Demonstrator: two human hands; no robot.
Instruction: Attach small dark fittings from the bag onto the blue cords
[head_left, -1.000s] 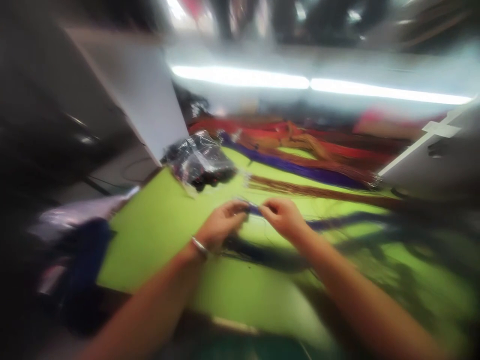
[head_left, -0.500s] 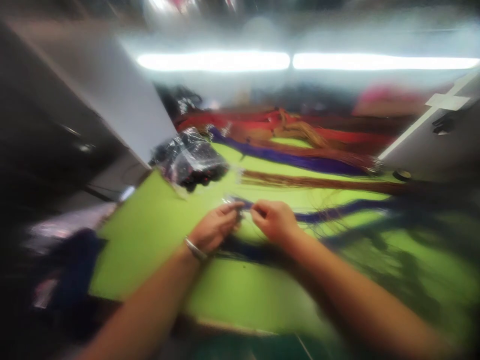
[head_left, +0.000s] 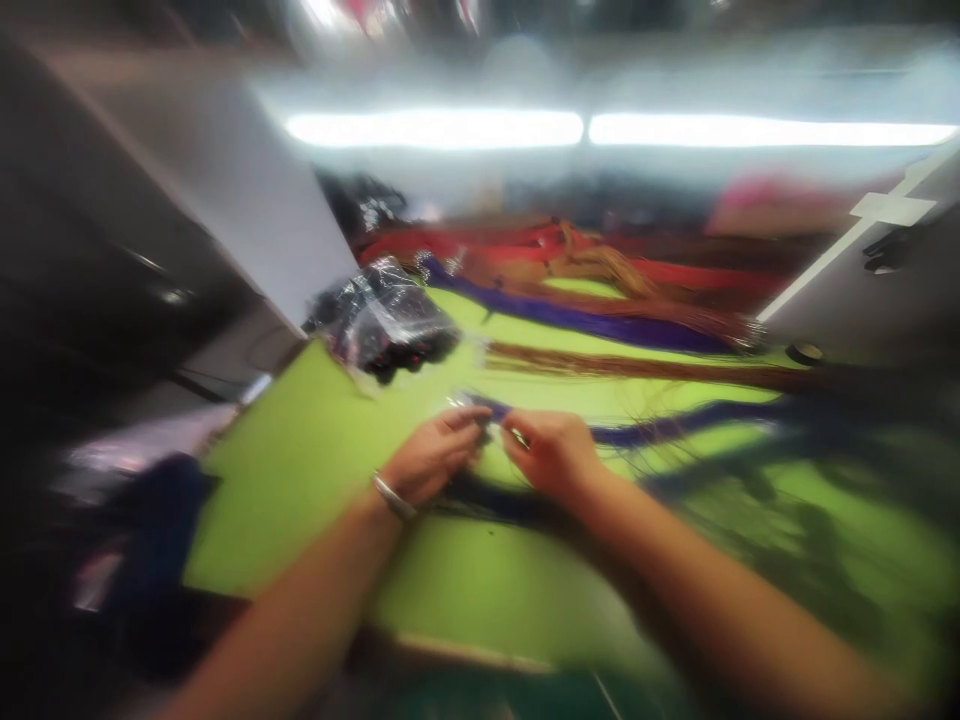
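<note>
My left hand [head_left: 437, 452], with a silvery bangle at the wrist, is closed in a pinch over the green tabletop [head_left: 285, 480]. A small dark piece shows at its fingertips, too blurred to name. Just to the right, my right hand [head_left: 553, 455] is pinched too, its fingertips a short gap from the left ones. What it holds is hidden by the fingers and blur. Behind both hands runs a blue wire bundle [head_left: 637, 434], with shiny ends by the left fingers. A dark wire bundle [head_left: 502, 503] lies below the hands, partly covered by them.
Beyond the hands lie a brown wire bundle [head_left: 645, 368], a purple-blue bundle [head_left: 600, 320] and red bundles [head_left: 480, 240]. A clear plastic bag [head_left: 390, 315] of dark parts sits at back left. A black tape roll [head_left: 805, 352] is near the right panel [head_left: 862, 270]. Light tubes [head_left: 435, 129] hang above.
The right hand has shifted slightly down, and its fingers have opened a small gap from the left fingertips. The left hand stays almost where it was. The whole view has moved slightly.
</note>
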